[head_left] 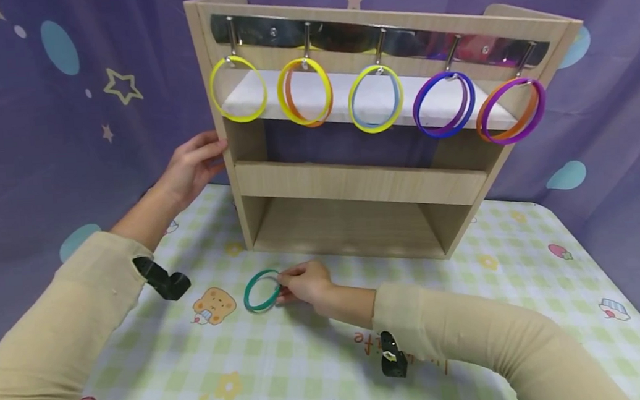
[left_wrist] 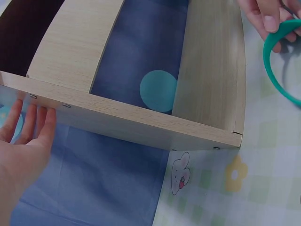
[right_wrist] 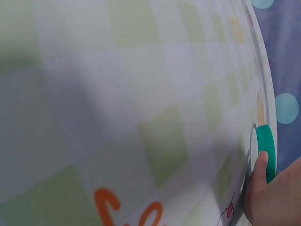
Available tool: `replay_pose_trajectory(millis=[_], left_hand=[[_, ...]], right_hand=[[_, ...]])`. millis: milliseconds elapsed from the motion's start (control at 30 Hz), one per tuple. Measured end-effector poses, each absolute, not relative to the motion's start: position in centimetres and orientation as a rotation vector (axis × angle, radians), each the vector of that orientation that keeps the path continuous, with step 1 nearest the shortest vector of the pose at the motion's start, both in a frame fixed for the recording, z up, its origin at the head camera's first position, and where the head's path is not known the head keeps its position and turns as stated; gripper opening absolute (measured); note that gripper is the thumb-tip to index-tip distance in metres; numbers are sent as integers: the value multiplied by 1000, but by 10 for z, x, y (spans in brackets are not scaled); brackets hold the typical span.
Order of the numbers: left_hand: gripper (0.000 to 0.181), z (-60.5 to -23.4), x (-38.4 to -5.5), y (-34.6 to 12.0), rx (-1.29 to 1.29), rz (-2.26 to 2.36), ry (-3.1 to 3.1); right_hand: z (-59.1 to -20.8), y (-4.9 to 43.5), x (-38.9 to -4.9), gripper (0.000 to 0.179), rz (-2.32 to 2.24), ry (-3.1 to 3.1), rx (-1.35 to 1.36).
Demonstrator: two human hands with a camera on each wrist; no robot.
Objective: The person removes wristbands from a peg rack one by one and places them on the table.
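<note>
My right hand [head_left: 305, 283] pinches a green ring [head_left: 247, 295] by its right edge, low over the tablecloth in front of the shelf. In the right wrist view the thumb lies along the green ring [right_wrist: 266, 141]. My left hand [head_left: 192, 165] touches the left side panel of the wooden shelf [head_left: 360, 181]. In the left wrist view, the fingertips of the left hand [left_wrist: 33, 134] rest against the panel's outer face, the fingers nearly straight.
Along the shelf's top runs a metal hook strip [head_left: 336, 37]. From its hooks hang a lone yellow ring [head_left: 214, 89] and several pairs in yellow, orange, blue and purple. A checked tablecloth [head_left: 288, 376] covers the table, with a purple curtain [head_left: 136, 45] behind.
</note>
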State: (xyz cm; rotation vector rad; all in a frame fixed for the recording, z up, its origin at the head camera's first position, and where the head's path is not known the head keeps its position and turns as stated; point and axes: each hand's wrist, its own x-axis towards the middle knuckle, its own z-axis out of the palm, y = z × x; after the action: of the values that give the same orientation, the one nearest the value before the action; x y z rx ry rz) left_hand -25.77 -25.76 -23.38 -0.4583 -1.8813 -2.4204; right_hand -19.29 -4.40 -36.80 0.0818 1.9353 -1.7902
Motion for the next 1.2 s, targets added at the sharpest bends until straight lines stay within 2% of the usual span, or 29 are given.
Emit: replay_pose_trajectory(millis=[400,767,1200], left_hand=[[13,-235,-257,-256,-472,-2438,-1845],[15,-235,-258,-256,-464,-2424,-1865],[13,-234,-257,-256,-460,-2419,-1866]], right_hand=[[-372,-57,-192,18,-1865,1921,106],[-362,-47,-195,19,-1798,1925,99],[-353,-29,-199,26,-1559,1979,-84]])
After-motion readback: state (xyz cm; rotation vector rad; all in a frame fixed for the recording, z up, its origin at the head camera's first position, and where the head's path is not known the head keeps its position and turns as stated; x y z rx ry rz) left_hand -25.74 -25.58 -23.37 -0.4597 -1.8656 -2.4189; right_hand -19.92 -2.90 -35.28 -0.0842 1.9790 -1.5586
